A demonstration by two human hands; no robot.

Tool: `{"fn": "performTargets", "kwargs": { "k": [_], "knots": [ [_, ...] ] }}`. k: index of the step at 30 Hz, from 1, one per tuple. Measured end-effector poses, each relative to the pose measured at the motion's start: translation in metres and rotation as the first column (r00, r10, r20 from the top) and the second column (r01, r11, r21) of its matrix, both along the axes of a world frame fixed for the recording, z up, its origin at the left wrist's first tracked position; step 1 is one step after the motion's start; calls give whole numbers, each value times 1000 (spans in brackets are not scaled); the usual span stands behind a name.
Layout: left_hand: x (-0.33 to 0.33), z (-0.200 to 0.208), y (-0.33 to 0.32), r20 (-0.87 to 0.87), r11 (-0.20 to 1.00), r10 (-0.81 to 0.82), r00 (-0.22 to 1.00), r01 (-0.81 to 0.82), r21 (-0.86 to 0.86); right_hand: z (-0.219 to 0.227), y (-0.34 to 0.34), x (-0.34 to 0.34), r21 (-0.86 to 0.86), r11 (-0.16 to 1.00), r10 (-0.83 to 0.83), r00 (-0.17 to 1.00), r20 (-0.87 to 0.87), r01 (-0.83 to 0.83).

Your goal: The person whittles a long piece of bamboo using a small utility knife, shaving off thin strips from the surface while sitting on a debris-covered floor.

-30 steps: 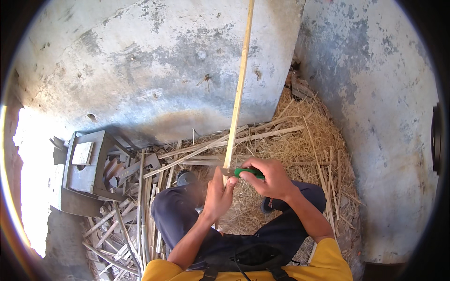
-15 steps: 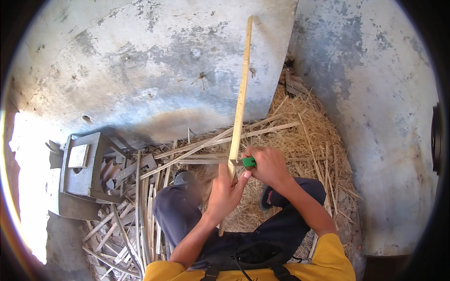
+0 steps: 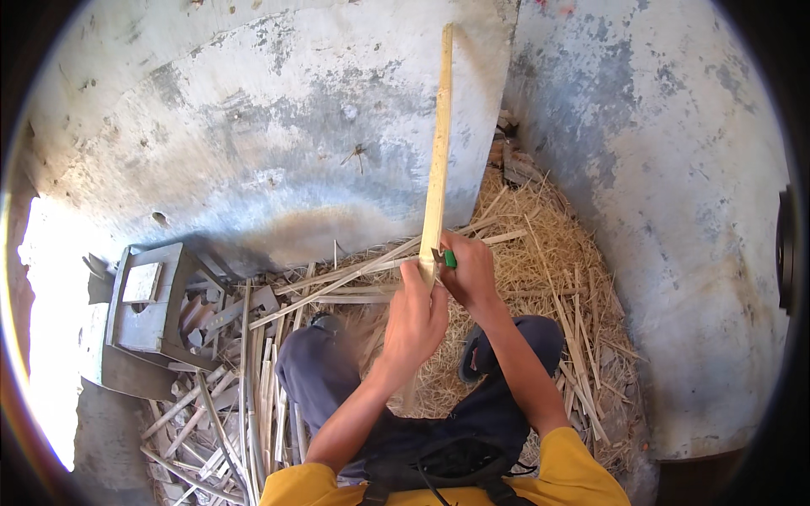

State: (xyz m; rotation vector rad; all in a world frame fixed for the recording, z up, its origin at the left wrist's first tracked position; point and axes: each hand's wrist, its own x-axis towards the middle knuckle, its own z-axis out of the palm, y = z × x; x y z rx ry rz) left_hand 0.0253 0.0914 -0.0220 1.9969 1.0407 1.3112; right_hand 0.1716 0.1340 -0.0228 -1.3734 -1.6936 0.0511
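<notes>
A seated worker's left hand [image 3: 415, 308] closes around a long pale strip [image 3: 436, 169] that extends from between the knees toward the weathered wall [image 3: 278, 135], while the right hand [image 3: 472, 277] grips a green-handled blade [image 3: 450, 258] at the strip's edge, just beyond the left fingers. The work appears midway: the strip is in one long piece, its finished portion impossible to tell, with straw-like shavings [image 3: 540, 266] heaped on the floor beyond the knees.

Grey floor [image 3: 631, 447]: thickly littered
Thin straw-coloured shavings [image 3: 540, 282]: heaped, two to four o'clock
Long pale wooden strips [image 3: 257, 379]: strewn, eight o'clock
</notes>
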Motion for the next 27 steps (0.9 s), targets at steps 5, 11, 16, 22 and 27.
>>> {"fn": "performTargets", "kwargs": {
  "k": [5,11,16,22,27],
  "knots": [
    [6,-15,7,-162,975,103,981,-67,213,9,7,5,-40,991,-121,988,94,125],
    [15,-24,0,-272,930,211,939,-108,351,-6,19,14,51,972,-230,972,43,228],
    [22,-13,-44,-215,997,4,976,12,73,17,47,70,-34,894,-447,894,-25,446],
    [1,21,-51,78,935,-84,993,106,-338,31,16,80,-46,951,-310,948,-71,307],
    [-8,34,-50,310,838,-165,936,299,-457,11,-49,30,74,997,-24,998,56,20]
  ]
}}
